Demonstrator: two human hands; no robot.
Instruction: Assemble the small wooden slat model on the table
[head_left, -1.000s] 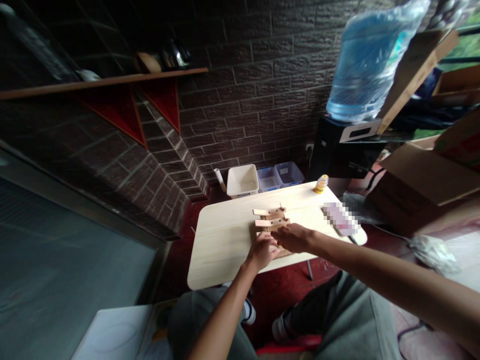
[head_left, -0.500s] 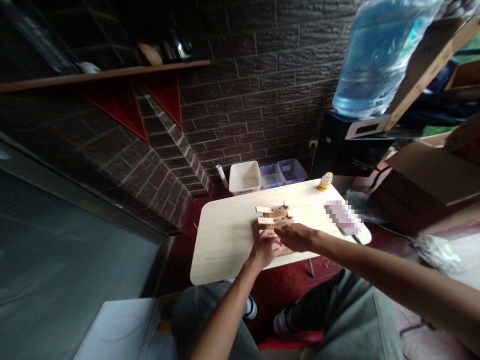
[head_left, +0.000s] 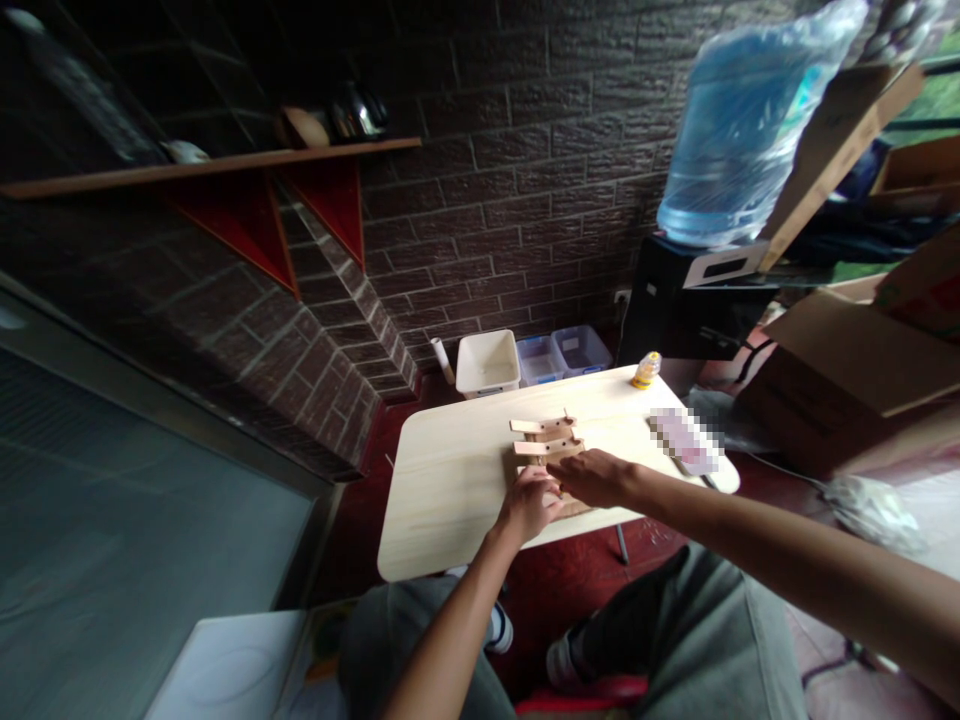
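Tabletop (head_left: 442,490), pale and round-cornered — a slatted wooden piece (head_left: 546,448) rests on it, midway along. Left hand (head_left: 531,502) and right hand (head_left: 592,478) come together at its near end, fingers bent — gripping or not, I can't tell. Beyond stands a bottle (head_left: 646,371).

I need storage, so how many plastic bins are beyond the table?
3: a white bin on the left, a bluish bin in the middle, and a second bluish bin on the right. The table could hide others.
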